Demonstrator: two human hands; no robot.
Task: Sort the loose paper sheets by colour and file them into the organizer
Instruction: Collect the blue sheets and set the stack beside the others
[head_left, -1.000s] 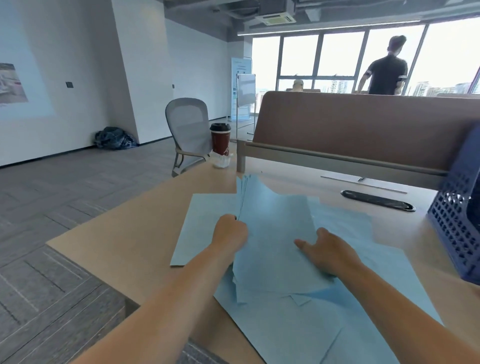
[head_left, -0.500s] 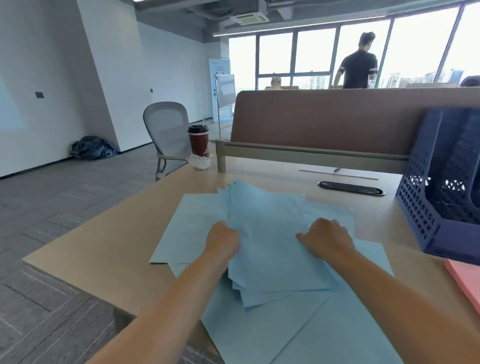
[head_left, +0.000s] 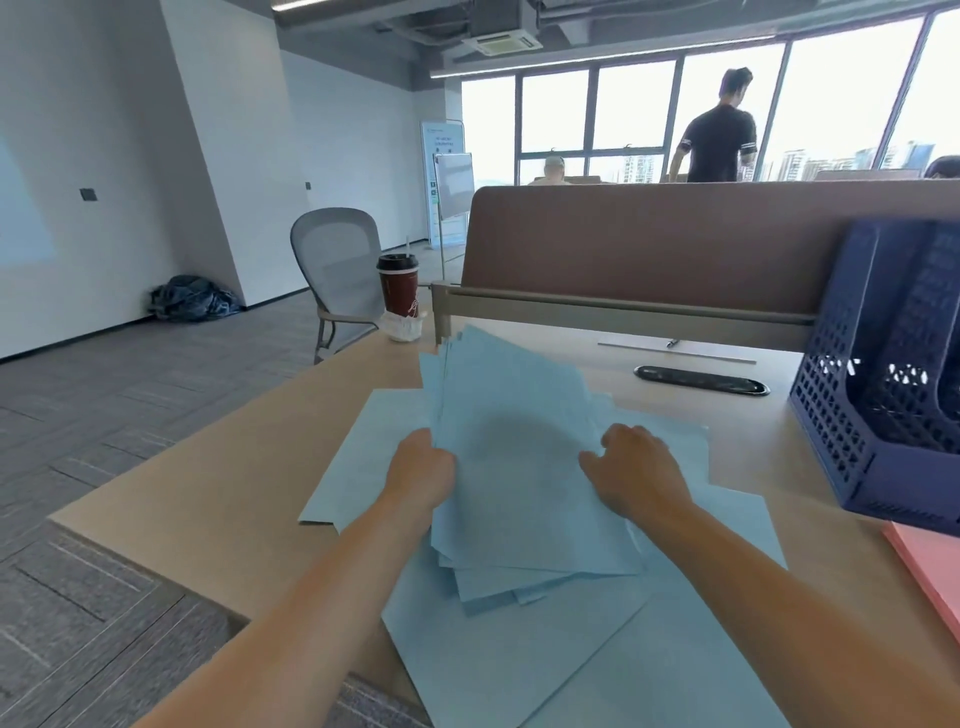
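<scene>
Hands: left hand (head_left: 423, 467) and right hand (head_left: 641, 475) each clutch a side edge of a fanned stack of pale blue paper sheets (head_left: 519, 483), left of the dark blue perforated plastic organizer (head_left: 852, 441). Unsquared, sheets may slide out in transit. White script on the dark red cup (head_left: 399, 288) farther left is unreadable.

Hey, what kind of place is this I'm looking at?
Most likely an open-plan office: a desk with a brown partition screen, a mesh office chair beside it, a blue file organizer, and a wall of windows over city towers.
</scene>
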